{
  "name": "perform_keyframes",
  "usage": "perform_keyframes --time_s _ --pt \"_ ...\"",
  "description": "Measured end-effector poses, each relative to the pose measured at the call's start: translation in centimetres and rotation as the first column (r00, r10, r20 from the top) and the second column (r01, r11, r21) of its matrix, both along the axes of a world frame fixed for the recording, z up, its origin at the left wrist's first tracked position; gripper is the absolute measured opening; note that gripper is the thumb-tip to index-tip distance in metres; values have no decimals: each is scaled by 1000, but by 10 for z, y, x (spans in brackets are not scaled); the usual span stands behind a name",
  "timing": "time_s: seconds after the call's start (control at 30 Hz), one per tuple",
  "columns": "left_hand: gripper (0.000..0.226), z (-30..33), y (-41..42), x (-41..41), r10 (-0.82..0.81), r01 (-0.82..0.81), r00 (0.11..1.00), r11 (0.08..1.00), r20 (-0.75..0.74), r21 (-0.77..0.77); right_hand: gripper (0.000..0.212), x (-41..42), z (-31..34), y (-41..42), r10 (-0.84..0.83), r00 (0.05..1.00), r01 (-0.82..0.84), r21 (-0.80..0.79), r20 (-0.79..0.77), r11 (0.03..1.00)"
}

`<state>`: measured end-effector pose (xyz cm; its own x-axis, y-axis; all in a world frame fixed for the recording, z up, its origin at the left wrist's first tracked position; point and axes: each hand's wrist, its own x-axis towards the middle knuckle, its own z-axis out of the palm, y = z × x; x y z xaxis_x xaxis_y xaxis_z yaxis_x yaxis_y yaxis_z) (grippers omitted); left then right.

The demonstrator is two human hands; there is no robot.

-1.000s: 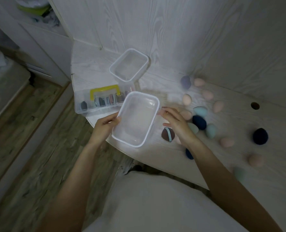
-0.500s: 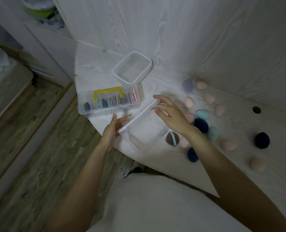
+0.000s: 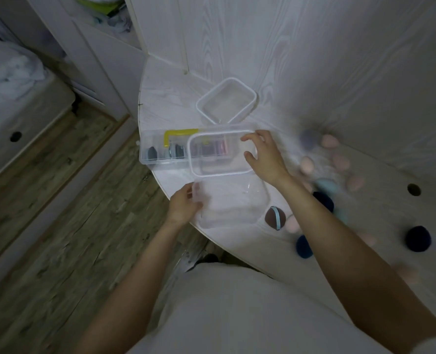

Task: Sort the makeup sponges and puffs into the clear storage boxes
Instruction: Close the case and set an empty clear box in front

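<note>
A clear storage box [image 3: 233, 200] sits open at the table's near edge, and my left hand [image 3: 183, 206] grips its left rim. My right hand [image 3: 264, 155] pinches the right end of the box's white-rimmed lid [image 3: 219, 172], held just behind the box and over the yellow-handled case. A second clear box [image 3: 226, 103] stands open at the back. To the right lie loose sponges and puffs: a brown puff with a blue ribbon [image 3: 275, 217], pink egg sponges [image 3: 306, 165], a teal sponge [image 3: 326, 185] and navy puffs [image 3: 418, 238].
A clear compartment case with a yellow handle [image 3: 166, 150] lies at the table's left edge, holding several small items. The curved table edge [image 3: 160, 180] drops to a wooden floor on the left. A wall panel rises behind the table, which has a round hole [image 3: 414, 189] at the right.
The lid has come off the clear box. My right hand has carried it back and up over the yellow-handled case, while my left hand stays on the box.
</note>
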<state>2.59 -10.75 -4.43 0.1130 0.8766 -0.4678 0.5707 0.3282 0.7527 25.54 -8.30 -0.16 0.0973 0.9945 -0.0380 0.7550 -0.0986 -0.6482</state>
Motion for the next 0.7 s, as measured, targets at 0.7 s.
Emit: perform_keyframes --time_s 0.7 --pt "54 -8 -5 6 164 -171 978 984 126 42 50 2 -17 -35 -80 996 76 -142 -25 987"
